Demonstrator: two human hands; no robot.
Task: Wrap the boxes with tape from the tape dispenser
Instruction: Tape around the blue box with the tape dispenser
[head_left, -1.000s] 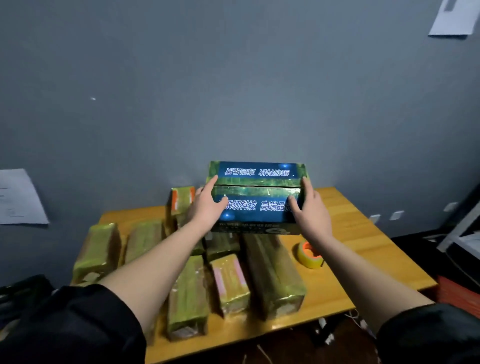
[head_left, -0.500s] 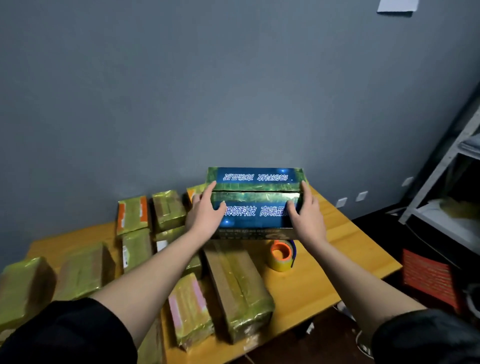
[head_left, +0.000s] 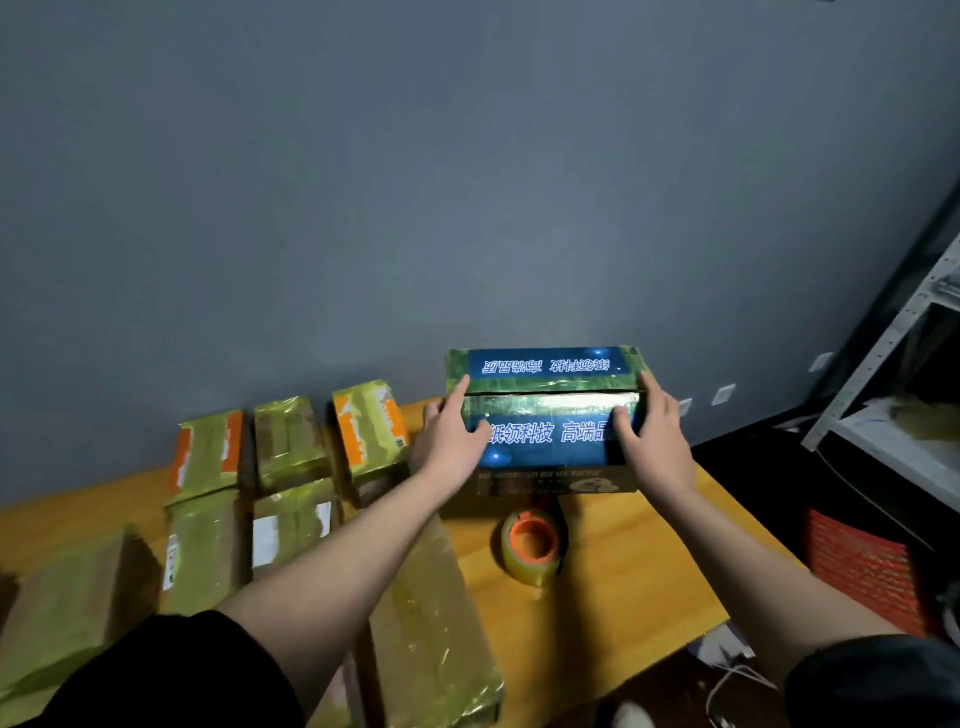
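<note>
Glossy taped cardboard box (head_left: 545, 415), shiny tape roll (head_left: 531, 545), smooth wooden table (head_left: 649, 561)

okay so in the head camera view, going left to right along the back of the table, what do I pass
Orange-and-yellow taped parcel → plain yellow-taped brown parcel → tilted orange-printed taped parcel → left hand → blue-and-green printed cardboard box → right hand.
</note>
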